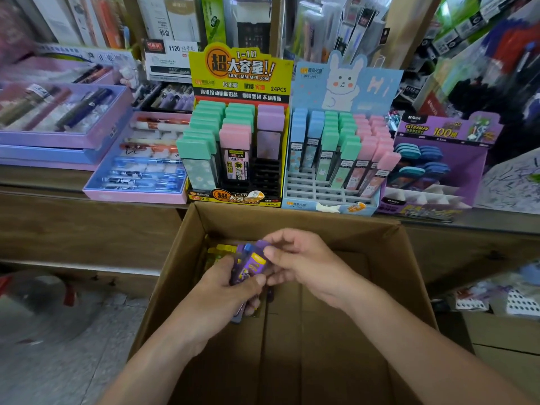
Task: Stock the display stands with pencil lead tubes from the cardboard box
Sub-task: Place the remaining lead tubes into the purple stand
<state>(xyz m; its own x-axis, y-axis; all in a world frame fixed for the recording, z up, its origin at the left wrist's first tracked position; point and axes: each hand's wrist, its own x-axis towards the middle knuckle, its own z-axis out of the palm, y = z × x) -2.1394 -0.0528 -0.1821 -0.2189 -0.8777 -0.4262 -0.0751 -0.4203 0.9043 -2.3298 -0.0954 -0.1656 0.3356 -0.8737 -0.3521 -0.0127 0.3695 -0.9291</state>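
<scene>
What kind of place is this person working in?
Probably a stationery shop: display stands of pencil lead tubes on a counter, trays of pens beside them, and a cardboard box of stock.

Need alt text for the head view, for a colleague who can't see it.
The left hand grips a bunch of purple pencil lead tubes over the open cardboard box while the right hand pinches their top. Behind stand the yellow stand, the blue rabbit stand and the purple stand, all part-filled.
</scene>
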